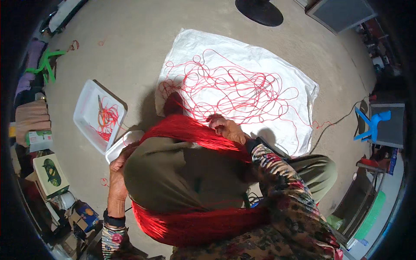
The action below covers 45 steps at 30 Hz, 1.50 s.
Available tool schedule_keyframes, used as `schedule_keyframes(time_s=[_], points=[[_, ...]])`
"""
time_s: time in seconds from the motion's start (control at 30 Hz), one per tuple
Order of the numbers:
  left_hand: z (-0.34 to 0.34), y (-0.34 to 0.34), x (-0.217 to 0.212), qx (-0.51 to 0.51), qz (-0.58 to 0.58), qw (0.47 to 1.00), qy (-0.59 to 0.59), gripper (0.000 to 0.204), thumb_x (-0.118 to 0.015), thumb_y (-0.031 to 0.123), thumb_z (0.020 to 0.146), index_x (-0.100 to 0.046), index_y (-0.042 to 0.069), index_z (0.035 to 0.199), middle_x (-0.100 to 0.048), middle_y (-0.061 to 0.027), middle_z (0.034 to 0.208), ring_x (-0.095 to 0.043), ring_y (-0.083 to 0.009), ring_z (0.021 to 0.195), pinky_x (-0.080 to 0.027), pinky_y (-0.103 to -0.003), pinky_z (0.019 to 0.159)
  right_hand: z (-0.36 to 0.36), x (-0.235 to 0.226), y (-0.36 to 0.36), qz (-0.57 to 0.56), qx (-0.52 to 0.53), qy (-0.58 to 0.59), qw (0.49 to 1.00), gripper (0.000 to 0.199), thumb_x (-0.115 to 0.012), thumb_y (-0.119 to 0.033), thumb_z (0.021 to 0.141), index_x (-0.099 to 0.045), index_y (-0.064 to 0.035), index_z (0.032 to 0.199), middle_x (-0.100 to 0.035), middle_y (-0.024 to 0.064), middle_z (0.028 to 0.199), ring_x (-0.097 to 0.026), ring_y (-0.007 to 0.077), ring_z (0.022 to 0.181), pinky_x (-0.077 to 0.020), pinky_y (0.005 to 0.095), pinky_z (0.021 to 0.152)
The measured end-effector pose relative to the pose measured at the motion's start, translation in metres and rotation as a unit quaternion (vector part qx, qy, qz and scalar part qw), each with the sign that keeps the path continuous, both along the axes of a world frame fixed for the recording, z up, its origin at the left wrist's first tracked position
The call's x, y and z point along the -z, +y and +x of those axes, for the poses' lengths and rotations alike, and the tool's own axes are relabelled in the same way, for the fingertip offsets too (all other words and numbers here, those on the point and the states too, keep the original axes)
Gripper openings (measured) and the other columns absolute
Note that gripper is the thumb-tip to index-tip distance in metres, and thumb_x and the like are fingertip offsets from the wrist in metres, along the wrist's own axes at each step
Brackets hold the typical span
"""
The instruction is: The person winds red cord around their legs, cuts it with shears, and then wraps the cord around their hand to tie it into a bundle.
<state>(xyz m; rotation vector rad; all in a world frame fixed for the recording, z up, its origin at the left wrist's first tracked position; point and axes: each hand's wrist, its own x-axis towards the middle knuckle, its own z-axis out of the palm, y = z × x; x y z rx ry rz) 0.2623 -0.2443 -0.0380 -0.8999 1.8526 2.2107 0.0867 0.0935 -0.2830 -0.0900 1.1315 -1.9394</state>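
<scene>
The right hand (232,131) curls at, and the left hand (118,164) flanks, a thick red-thread hank (173,225) round an olive-trousered knee (160,177), their grip unclear, much seemingly bundled, a loose red-thread tangle (260,84) left on a white sheet (242,48) over grey floor (130,47), a white plastic tray (79,115) nearby.

The left hand (117,167) is partly hidden behind the knee (145,169) — the top edge crops the black base (260,12).

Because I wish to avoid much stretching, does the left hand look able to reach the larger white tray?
Probably yes: the left hand is near the larger white tray, and nothing visible blocks its near corner.
</scene>
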Motion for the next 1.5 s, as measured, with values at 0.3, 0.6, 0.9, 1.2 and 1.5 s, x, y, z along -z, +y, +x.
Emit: schedule_keyframes(time_s=[0.3, 0.6, 0.9, 1.2, 1.5], points=[[0.004, -0.007, 0.017, -0.040, -0.052, 0.993, 0.094, 0.030, -0.052, 0.010, 0.096, -0.062, -0.004, 0.121, -0.062, -0.0121, 0.126, -0.058, -0.0213, 0.116, -0.042, -0.035, 0.103, -0.003, 0.036, -0.020, 0.144, -0.062, 0.344, 0.926, 0.042, -0.059, 0.002, 0.084, -0.054, -0.0013, 0.125, -0.060, 0.0125, 0.120, -0.058, 0.0258, 0.110, -0.0472, 0.0337, 0.094], [0.058, -0.054, 0.082, -0.196, 0.012, 0.980, -0.044, 0.024, -0.054, 0.008, 0.093, -0.067, 0.001, 0.111, -0.070, -0.0064, 0.107, -0.065, -0.0167, 0.101, -0.051, -0.029, 0.085, 0.000, -0.007, -0.063, -0.091, -0.055, -0.031, 0.994, 0.036, -0.060, -0.002, 0.087, -0.056, 0.0001, 0.123, -0.055, 0.0109, 0.128, -0.049, 0.0241, 0.127, -0.0426, 0.0335, 0.105], [0.094, -0.038, 0.097, 0.100, -0.207, 0.966, 0.122, 0.049, -0.055, -0.009, 0.080, -0.056, 0.004, 0.127, -0.056, -0.0107, 0.130, -0.058, -0.0243, 0.116, -0.049, -0.035, 0.098, -0.011, -0.046, -0.010, 0.181, -0.121, 0.225, 0.950, 0.027, -0.060, -0.007, 0.094, -0.059, 0.0006, 0.120, -0.064, 0.0064, 0.115, -0.060, 0.0181, 0.110, -0.0438, 0.0332, 0.101], [0.071, -0.018, 0.062, -0.127, -0.070, 0.987, 0.064, 0.037, -0.062, 0.036, 0.091, -0.069, 0.000, 0.093, -0.068, -0.0050, 0.087, -0.060, -0.0108, 0.082, -0.047, -0.027, 0.074, -0.027, -0.078, 0.042, 0.386, -0.074, 0.164, 0.905, 0.024, -0.064, -0.015, 0.091, -0.065, -0.0086, 0.114, -0.071, 0.0036, 0.105, -0.065, 0.0147, 0.098, -0.0491, 0.0301, 0.080], [0.038, -0.019, 0.065, -0.077, 0.079, 0.990, 0.084, 0.033, -0.067, 0.036, 0.090, -0.068, 0.003, 0.084, -0.059, 0.0024, 0.074, -0.049, -0.0073, 0.068, -0.041, -0.024, 0.065, -0.015, -0.109, 0.029, 0.394, -0.102, 0.219, 0.887, 0.030, -0.067, -0.021, 0.088, -0.065, -0.0072, 0.114, -0.071, 0.0041, 0.100, -0.066, 0.0154, 0.093, -0.0489, 0.0320, 0.079]])
